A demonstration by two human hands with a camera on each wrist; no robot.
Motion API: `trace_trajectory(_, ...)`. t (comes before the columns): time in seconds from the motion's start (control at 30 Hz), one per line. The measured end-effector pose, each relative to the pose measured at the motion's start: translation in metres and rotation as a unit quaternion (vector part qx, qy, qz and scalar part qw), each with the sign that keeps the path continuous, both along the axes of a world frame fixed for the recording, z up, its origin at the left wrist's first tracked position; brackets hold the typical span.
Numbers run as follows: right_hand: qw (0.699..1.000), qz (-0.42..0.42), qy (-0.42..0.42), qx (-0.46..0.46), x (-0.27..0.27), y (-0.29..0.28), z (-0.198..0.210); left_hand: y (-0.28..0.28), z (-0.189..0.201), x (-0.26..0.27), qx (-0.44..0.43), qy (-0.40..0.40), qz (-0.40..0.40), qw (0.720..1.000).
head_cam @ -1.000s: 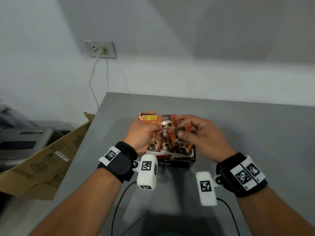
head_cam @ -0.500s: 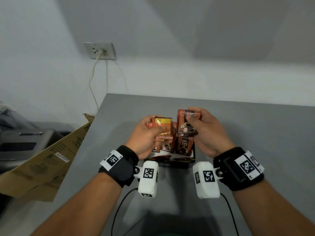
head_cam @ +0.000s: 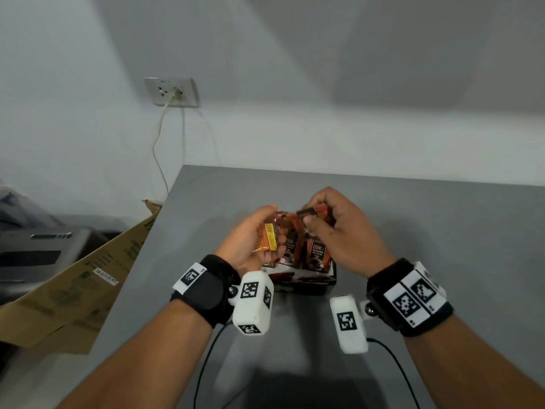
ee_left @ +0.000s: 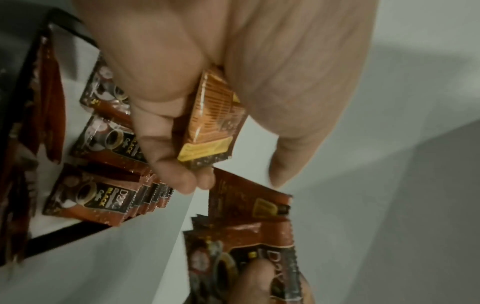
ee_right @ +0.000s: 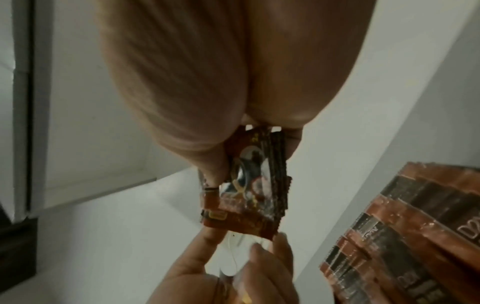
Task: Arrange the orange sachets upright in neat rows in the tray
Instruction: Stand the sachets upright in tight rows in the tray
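1. Above the tray [head_cam: 306,283], near the middle of the grey table [head_cam: 442,231], I hold both hands up with sachets in them.
2. My left hand [head_cam: 250,240] grips a small bunch of orange sachets [ee_left: 210,123] between thumb and fingers; my right hand [head_cam: 345,231] pinches a few more [ee_right: 249,185].
3. Rows of sachets [ee_left: 103,197] already stand upright in the tray — I judge the filling well along.
4. Next, I would square a bunch and lower it upright beside a standing row.
5. Hidden behind my hands: the tray's far side and its free space — blur hides the count too.
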State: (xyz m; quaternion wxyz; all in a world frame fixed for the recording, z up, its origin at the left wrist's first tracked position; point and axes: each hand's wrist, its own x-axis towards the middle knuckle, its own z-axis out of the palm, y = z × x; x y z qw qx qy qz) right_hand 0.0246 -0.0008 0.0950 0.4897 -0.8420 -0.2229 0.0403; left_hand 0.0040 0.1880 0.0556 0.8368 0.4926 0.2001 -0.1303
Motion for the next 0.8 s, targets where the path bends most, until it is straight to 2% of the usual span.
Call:
trace_trajectory(0.1,0.998,0.057,0.007,-0.023,-0.006,-0.002,-0.004,0.002,-0.001,0.002,0.004,-0.018,0.07,0.997)
trace_trajectory(0.17,0.993,0.047,0.081,0.076,-0.005,-0.004,-0.006,0.005,0.002,0.002,0.035,-0.049,0.103,0.993)
trace_trajectory(0.23,0.958,0.001,0.197,0.207,-0.002,-0.004,-0.005,0.006,0.005,0.002,0.065,-0.077,0.096,0.99)
trace_trajectory(0.27,0.938,-0.018,0.244,0.245,-0.001,-0.003,-0.005,0.005,0.005,0.001,0.082,-0.089,0.086,0.989)
trace_trajectory(0.33,0.923,-0.04,0.289,0.25,0.002,0.003,-0.009,0.0,0.006,-0.001,0.108,-0.106,0.064,0.986)
trace_trajectory(0.47,0.929,-0.073,0.291,0.217,0.001,0.014,-0.017,-0.008,0.008,-0.004,0.097,-0.113,0.055,0.987)
trace_trajectory(0.6,0.906,-0.115,0.321,0.249,0.006,0.005,-0.014,0.001,0.005,-0.004,-0.01,-0.089,0.057,0.994)
trace_trajectory(0.67,0.892,-0.125,0.342,0.267,0.008,-0.001,-0.012,0.006,0.001,-0.005,0.006,-0.091,0.045,0.995)
trace_trajectory(0.73,0.877,-0.132,0.353,0.298,0.009,-0.005,-0.013,0.007,0.0,-0.006,0.062,-0.109,0.036,0.991)
trace_trajectory(0.8,0.872,-0.14,0.355,0.305,0.01,-0.008,-0.015,0.008,-0.002,-0.005,0.088,-0.121,0.029,0.988)
